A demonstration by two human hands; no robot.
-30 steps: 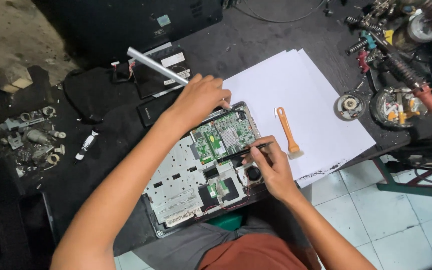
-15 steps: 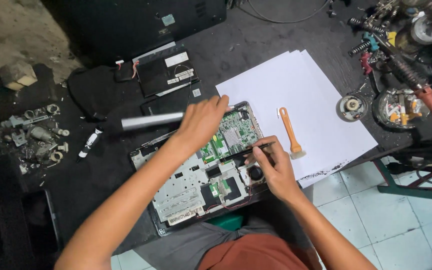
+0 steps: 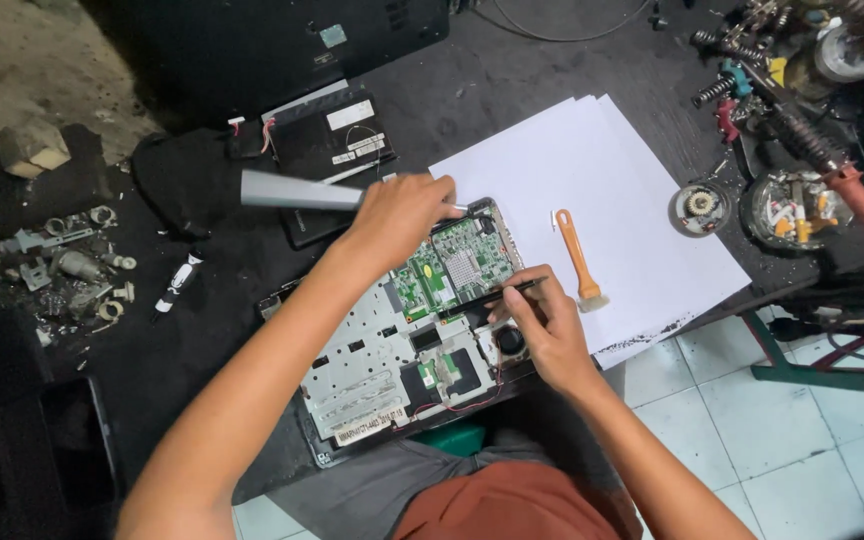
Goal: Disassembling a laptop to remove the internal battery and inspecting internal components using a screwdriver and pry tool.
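An opened laptop base [image 3: 367, 385] lies on the dark bench with its green circuit board [image 3: 457, 265] exposed. My left hand [image 3: 402, 215] hovers over the board's far edge, closed on a long silver strip [image 3: 297, 192] that sticks out to the left. My right hand [image 3: 544, 330] rests at the laptop's near right corner, pinching a thin black tool [image 3: 505, 292] whose tip lies across the board. A round black fan [image 3: 509, 340] sits just under that hand.
White paper sheets [image 3: 632, 190] lie right of the laptop with an orange-handled brush [image 3: 579, 258] on them. A black battery pack [image 3: 330, 130] lies behind, small metal parts [image 3: 67, 270] at left, tool clutter and round tins [image 3: 792, 205] at right. Tiled floor shows below.
The silver strip in my left hand has swung from pointing up-left to lying nearly level, out to the left. My right hand with the black tool has barely moved.
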